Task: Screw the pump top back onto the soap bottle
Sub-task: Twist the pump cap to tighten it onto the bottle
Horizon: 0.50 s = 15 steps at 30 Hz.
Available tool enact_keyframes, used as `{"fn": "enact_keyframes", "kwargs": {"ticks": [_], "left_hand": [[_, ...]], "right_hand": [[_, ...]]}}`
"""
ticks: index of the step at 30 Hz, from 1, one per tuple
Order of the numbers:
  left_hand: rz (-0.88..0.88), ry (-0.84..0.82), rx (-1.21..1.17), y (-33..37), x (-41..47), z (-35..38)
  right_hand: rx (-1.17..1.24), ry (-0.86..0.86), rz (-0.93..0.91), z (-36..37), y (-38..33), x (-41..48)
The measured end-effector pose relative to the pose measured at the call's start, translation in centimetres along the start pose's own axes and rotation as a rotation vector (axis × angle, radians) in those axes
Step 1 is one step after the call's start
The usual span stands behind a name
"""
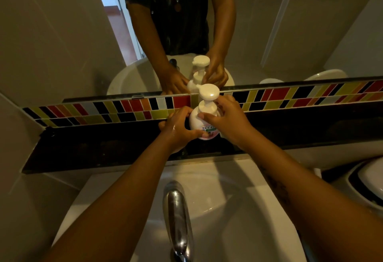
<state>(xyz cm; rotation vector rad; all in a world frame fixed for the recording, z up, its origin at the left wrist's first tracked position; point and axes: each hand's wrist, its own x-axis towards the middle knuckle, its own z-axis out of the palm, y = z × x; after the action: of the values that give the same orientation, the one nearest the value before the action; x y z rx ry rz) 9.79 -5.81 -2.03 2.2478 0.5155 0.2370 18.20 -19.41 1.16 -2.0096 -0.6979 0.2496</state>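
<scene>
A white soap bottle (pixel 196 121) with a pink label stands upright on the dark shelf (pixel 103 149) behind the sink. Its white pump top (pixel 209 94) sits on the bottle's neck. My left hand (pixel 178 130) wraps the bottle's lower body from the left. From the right, my right hand (pixel 226 119) has its fingers around the pump's collar at the neck. How far the collar is threaded on is hidden by my fingers.
A white sink basin (pixel 228 210) with a chrome tap (pixel 178 216) lies below the shelf. A strip of coloured tiles (pixel 103 110) and a mirror (pixel 62 33) rise behind it. The mirror reflects my arms and the bottle. A toilet lid (pixel 371 183) is at right.
</scene>
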Motion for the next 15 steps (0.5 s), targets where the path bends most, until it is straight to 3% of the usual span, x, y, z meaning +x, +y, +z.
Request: {"fn": "enact_keyframes", "kwargs": {"ticks": [4, 7, 10, 12, 15], "left_hand": [[-0.003, -0.091, -0.065, -0.1, 0.4, -0.6], [0.023, -0.154, -0.056, -0.1, 0.8, -1.2], [0.018, -0.200, -0.057, -0.2, 1.2, -1.6], [0.014, -0.203, -0.078, -0.2, 1.2, -1.6], [0.002, -0.087, -0.030, -0.1, 0.4, -0.3]], "right_hand": [[-0.003, -0.005, 0.013, -0.5, 0.6, 0.2], [0.092, -0.141, 0.031, -1.5, 0.6, 0.6], [0.039, -0.265, -0.017, -1.9, 0.3, 1.1], [0.044, -0.213, -0.015, -1.6, 0.2, 1.1], [0.021, 0.049, 0.001, 0.5, 0.1, 0.6]]}}
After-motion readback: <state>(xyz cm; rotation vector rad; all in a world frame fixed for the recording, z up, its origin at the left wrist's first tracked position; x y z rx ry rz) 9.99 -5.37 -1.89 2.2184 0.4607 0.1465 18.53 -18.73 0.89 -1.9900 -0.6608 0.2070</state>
